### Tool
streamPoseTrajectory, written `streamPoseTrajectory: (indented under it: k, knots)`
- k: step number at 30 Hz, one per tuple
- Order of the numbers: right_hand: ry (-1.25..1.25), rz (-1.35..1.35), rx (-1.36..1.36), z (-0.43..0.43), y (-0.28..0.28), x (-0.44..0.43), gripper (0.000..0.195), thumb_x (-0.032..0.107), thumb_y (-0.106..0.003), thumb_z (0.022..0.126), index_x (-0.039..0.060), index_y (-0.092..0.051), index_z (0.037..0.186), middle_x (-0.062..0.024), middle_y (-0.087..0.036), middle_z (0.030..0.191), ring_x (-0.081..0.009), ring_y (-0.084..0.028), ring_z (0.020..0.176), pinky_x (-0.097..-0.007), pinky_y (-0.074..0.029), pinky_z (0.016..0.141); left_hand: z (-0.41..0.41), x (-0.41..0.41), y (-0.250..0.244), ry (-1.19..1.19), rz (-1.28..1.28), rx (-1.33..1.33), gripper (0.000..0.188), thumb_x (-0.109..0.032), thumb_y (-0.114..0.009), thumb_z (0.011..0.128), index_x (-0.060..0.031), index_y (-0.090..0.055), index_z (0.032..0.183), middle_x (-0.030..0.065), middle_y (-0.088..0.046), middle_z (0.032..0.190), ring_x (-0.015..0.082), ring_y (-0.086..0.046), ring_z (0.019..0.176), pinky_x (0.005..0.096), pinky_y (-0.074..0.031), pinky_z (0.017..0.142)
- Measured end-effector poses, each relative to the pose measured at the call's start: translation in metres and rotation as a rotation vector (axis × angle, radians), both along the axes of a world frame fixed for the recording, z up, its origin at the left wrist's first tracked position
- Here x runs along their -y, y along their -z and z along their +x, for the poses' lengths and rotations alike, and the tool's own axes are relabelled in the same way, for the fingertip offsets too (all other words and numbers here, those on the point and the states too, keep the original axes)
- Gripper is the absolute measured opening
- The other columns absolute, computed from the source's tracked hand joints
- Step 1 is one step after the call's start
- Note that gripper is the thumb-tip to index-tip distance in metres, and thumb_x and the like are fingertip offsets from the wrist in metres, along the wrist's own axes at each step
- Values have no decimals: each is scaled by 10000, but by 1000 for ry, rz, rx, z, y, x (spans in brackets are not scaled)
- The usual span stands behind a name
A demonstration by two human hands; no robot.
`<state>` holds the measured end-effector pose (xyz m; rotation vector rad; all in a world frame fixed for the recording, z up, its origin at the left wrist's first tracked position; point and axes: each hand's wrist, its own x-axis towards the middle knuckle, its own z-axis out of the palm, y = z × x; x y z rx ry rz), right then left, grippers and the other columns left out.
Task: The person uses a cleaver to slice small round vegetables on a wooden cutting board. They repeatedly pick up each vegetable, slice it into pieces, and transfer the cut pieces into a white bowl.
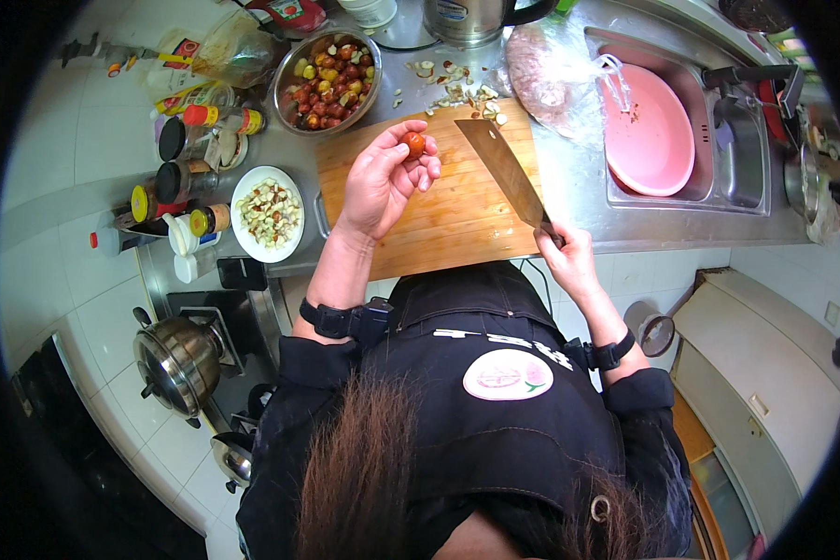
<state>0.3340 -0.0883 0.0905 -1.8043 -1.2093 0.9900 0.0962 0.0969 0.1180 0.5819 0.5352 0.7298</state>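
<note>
Raised over the wooden cutting board (448,203), my left hand (385,171) pinches a reddish-brown jujube (414,145) between thumb and fingers. My right hand (567,255) grips the handle of a broad-bladed cleaver (500,168), its blade slanting up and left above the board's right side. A steel bowl (280,98) at the back left holds many whole red and yellowish jujubes. Left of the board, chopped pale pieces with red skin fill a white plate (240,241). Pits and scraps (455,91) lie along the board's far edge and on the counter behind.
A pink basin (654,140) sits in the steel sink (735,203) at right. Beside it lies a clear plastic bag (549,77) with pinkish contents. An electric kettle (465,21) stands at the back. Jars (182,182) crowd the left; a steel pot (182,364) is on the stove.
</note>
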Motion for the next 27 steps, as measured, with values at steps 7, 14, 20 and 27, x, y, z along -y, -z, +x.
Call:
streamPoseTrajectory:
  k: [7, 14, 20, 27]
  knots:
    - [66, -29, -3, 33, 14, 16, 100, 73, -636, 866, -22, -627, 836, 11, -392, 563, -65, -366, 544, -265, -326, 498, 39, -5, 15, -56, 69, -211, 275, -95, -414, 1003, 23, -486, 1241, 124, -578, 971, 153, -584, 722, 224, -447, 561]
    - [134, 14, -24, 64, 12, 29, 102, 74, -664, 860, -20, -635, 831, 44, -405, 573, -45, -364, 556, -246, -319, 503, 84, -14, 33, -43, 108, -291, 291, -115, -419, 996, 20, -510, 1237, 128, -589, 956, 128, -507, 641, 207, -391, 526]
    - [218, 45, -84, 87, 33, 54, 83, 74, -669, 885, -9, -662, 886, 54, -482, 576, -27, -418, 505, -223, -329, 466, 132, -5, 26, 121, 11, -130, 344, -131, -412, 965, 14, -516, 1259, 132, -592, 1007, 143, -510, 659, 223, -406, 548]
    - [370, 46, -169, 88, 15, 72, 107, 61, -666, 853, -36, -624, 835, 1, -417, 558, -52, -375, 546, -260, -337, 493, 153, 0, 2, 230, 83, -130, 418, -67, -388, 909, 40, -495, 1298, 133, -584, 1052, 170, -549, 739, 246, -446, 607]
